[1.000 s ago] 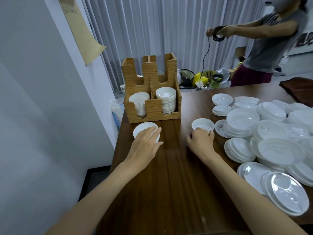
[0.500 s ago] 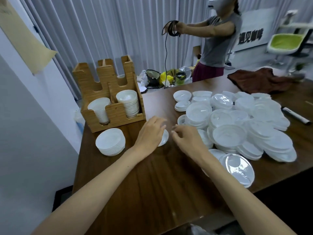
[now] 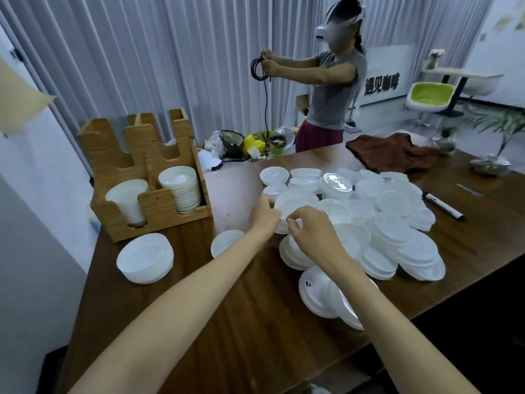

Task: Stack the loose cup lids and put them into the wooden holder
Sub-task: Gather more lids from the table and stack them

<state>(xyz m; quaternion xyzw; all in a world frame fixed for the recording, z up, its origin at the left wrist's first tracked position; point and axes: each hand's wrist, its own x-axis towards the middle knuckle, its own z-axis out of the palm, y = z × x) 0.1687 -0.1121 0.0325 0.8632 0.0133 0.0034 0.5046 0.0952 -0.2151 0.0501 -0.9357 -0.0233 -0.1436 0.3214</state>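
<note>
Both hands at near-left edge of lid pile [image 3: 392, 231], on one lid [image 3: 297, 204].
R hand [image 3: 309, 233]: thumb + forefinger pinch the rim. L hand [image 3: 264, 216]: fingers curl at same lid, but its back hides the grip. Pile overlaps, so count is unclear. Holder [image 3: 153, 206] at far left w/ two stacks inside; stack [image 3: 145, 261] + single lid [image 3: 225, 241] in front of it. Marker [image 3: 443, 206] and cloth [image 3: 392, 155] beyond. Wood table [image 3: 227, 322]; curtains [image 3: 142, 52] and a 2nd person [image 3: 335, 89] behind.

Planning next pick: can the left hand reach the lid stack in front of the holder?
Likely yes: lid stack stands apart; only one flat lid lies between it and the left hand.
</note>
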